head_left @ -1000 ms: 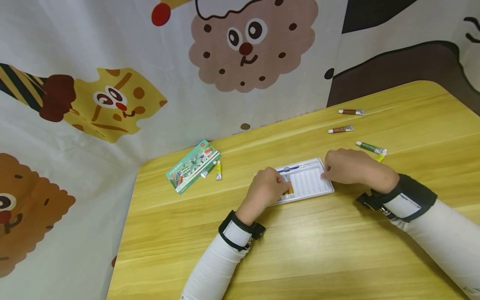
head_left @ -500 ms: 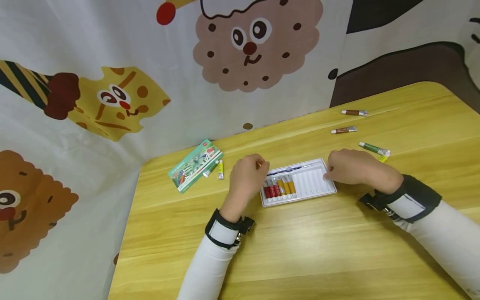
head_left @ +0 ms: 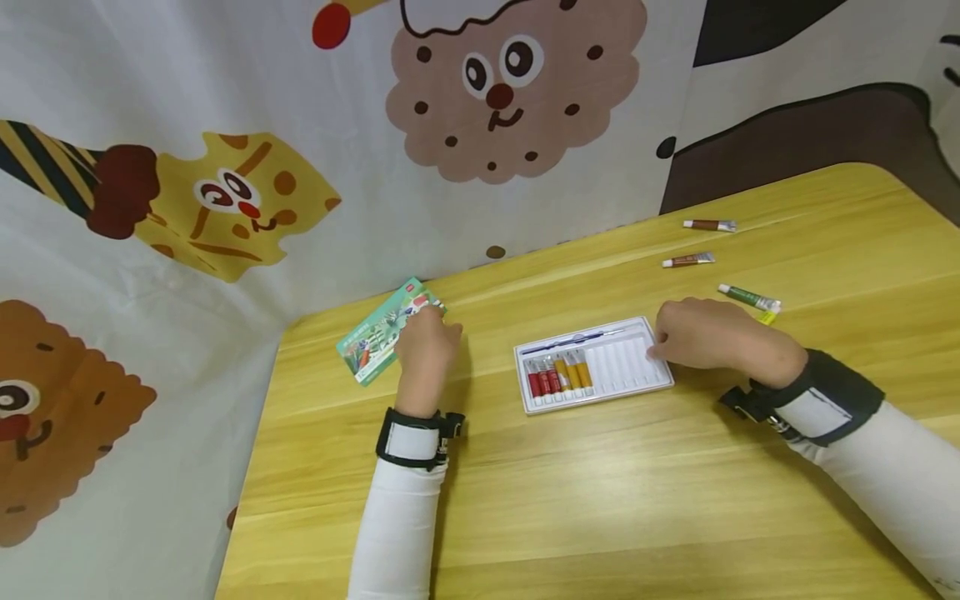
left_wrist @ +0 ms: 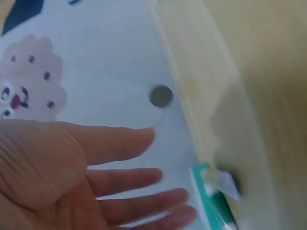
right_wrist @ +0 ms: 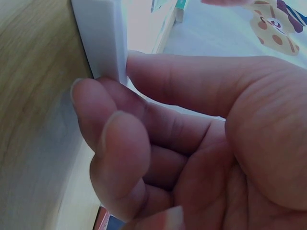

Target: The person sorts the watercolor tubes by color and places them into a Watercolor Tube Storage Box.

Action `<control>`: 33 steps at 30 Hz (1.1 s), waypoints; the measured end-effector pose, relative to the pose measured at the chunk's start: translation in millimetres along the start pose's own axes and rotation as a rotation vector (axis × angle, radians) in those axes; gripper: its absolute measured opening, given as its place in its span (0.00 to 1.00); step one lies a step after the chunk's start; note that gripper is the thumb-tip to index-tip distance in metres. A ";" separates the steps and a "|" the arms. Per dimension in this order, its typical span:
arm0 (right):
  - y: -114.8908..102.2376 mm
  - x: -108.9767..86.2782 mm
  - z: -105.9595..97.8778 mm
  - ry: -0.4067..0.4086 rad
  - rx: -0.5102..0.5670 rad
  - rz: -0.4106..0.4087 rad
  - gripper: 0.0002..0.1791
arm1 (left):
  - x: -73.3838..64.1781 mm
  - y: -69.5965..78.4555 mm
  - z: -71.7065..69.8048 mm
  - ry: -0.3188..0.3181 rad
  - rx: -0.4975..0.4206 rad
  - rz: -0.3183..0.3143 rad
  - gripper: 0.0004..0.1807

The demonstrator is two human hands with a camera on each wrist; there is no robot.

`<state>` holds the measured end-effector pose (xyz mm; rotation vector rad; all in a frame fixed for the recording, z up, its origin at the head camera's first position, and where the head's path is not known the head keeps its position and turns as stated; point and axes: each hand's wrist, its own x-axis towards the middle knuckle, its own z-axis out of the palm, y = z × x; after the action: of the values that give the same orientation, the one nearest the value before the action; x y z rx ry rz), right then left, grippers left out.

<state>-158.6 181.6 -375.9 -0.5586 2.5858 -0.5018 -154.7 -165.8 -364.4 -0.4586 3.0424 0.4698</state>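
A white plastic tray [head_left: 630, 367] lies on the table, with red paint tubes [head_left: 543, 383] and ochre paint tubes [head_left: 573, 373] in its left slots and a paintbrush [head_left: 573, 340] along the back. My right hand [head_left: 697, 333] pinches the tray's right end between thumb and index finger, as the right wrist view shows on the white edge [right_wrist: 100, 33]. My left hand [head_left: 427, 350] hovers over the green paint box [head_left: 375, 329], fingers stretched and holding nothing in the left wrist view. Near its fingertips lies a green paint tube [left_wrist: 221, 207] beside the box; the head view hides this tube behind the hand.
Toward the back right lie two brown tubes [head_left: 708, 225], a green tube [head_left: 750, 297] and a yellow tube [head_left: 767, 317] partly covered by the right hand. A printed curtain [head_left: 337, 100] hangs along the table's back edge.
My left hand has left the tray and moved left to the paint box, uncovering the red and ochre tubes. The right hand stays at the tray's end.
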 end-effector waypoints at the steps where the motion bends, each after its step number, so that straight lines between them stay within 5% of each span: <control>1: 0.1 -0.2 0.0 0.002 0.000 -0.001 0.14 | 2.7 -3.3 1.2 -0.019 0.018 -0.027 0.16; 5: -0.1 -0.9 -0.2 0.004 0.002 -0.005 0.15 | 9.4 -13.4 5.0 -0.089 0.076 -0.088 0.14; 14: -0.6 -1.7 -0.1 -0.001 -0.001 -0.001 0.15 | 17.1 -23.4 10.5 -0.169 0.113 -0.086 0.15; 24: -1.7 -6.2 -8.1 0.055 0.002 -0.014 0.17 | 14.8 -20.7 2.2 -0.160 -0.058 -0.052 0.18; 28: -5.8 -8.8 -15.8 0.208 0.002 -0.058 0.12 | 7.8 -8.7 -6.0 -0.135 -0.181 0.033 0.15; 33: -18.6 -11.2 -15.5 0.439 -0.057 -0.234 0.09 | -9.9 12.5 -9.6 -0.089 -0.319 0.264 0.06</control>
<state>-151.5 174.8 -351.2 -0.8601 2.9713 -0.6963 -148.7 -154.5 -351.0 -0.0362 2.9580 0.9679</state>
